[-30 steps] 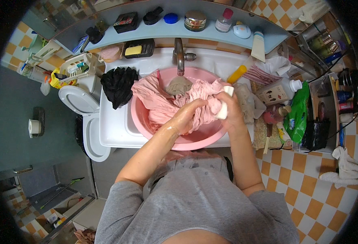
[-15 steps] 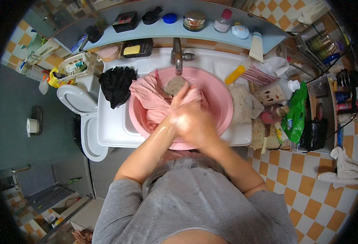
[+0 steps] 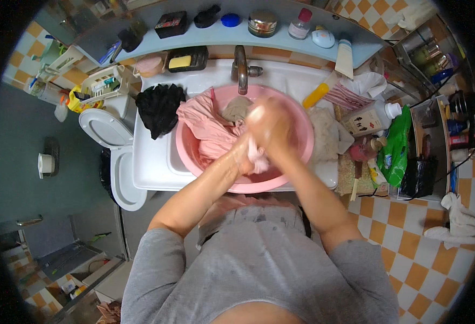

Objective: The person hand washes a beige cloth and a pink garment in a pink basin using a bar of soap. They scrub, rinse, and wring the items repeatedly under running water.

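Mid-scrub, by the look of it: both hands pressed together over the pink basin, the left hand and right hand closed around a bunched fold of the pink garment, blurred with motion and whitish with what seems to be suds. Most of the cloth draped over the basin's left rim and heaped inside, under the tap, with a greyish lump, hard to identify, resting on it near the spout. Basin seated in the white sink; a black garment piled on the sink's left edge, apart from the pink one. Yellow soap in a dark dish at the back left, a white bottle and a green bag to the right, a toilet just beside the sink on the left. Judged as the rubbing stage of hand-washing, well short of rinsing. Next move likely calls for shifting grip to a fresh stretch of fabric, keeping the fold low inside the basin so water stays off the floor.
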### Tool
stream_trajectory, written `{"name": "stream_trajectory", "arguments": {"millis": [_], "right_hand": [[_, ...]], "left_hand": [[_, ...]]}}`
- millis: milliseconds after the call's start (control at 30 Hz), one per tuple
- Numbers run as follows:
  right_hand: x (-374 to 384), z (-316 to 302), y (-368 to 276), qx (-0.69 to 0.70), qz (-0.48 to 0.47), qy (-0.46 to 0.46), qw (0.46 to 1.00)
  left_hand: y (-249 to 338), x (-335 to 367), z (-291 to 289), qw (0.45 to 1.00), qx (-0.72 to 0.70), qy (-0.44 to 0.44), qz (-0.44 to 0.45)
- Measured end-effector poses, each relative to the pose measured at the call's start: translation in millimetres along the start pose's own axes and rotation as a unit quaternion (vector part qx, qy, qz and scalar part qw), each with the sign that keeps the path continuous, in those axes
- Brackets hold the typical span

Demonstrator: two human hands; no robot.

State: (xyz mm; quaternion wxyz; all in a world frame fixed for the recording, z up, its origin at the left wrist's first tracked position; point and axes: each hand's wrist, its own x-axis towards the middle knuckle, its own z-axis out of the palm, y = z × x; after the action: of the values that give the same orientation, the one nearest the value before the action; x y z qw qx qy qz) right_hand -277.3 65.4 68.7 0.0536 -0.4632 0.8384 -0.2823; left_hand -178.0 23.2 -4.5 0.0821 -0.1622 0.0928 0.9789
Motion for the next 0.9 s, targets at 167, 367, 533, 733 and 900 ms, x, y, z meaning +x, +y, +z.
{"name": "stream_trajectory", "arguments": {"millis": [167, 367, 533, 733, 900], "right_hand": [[-41.1, 13.0, -7.9, 0.097, -0.120, -0.013, 0.988], [-13.4, 14.1, -5.8, 0.040, -0.006, -0.030, 0.999], [-47.1, 22.3, -15.2, 0.010, -0.115, 0.071, 0.991], [-18.4, 26.8, 10.8, 0.033, -0.046, 0.096, 0.994], [20.7, 7.7, 87.6, 0.481, 0.265, 0.012, 0.836]], "left_hand": [[-20.4, 66.2, -72.5, 0.951, -0.103, 0.004, 0.292], [0.8, 17.0, -6.0, 0.986, -0.073, 0.054, 0.143], [2.0, 56.5, -43.0, 0.815, 0.405, 0.062, 0.411], [11.8, 2.8, 18.6, 0.981, -0.033, 0.129, 0.143], [12.7, -2.8, 33.0, 0.990, -0.007, 0.110, 0.091]]}}
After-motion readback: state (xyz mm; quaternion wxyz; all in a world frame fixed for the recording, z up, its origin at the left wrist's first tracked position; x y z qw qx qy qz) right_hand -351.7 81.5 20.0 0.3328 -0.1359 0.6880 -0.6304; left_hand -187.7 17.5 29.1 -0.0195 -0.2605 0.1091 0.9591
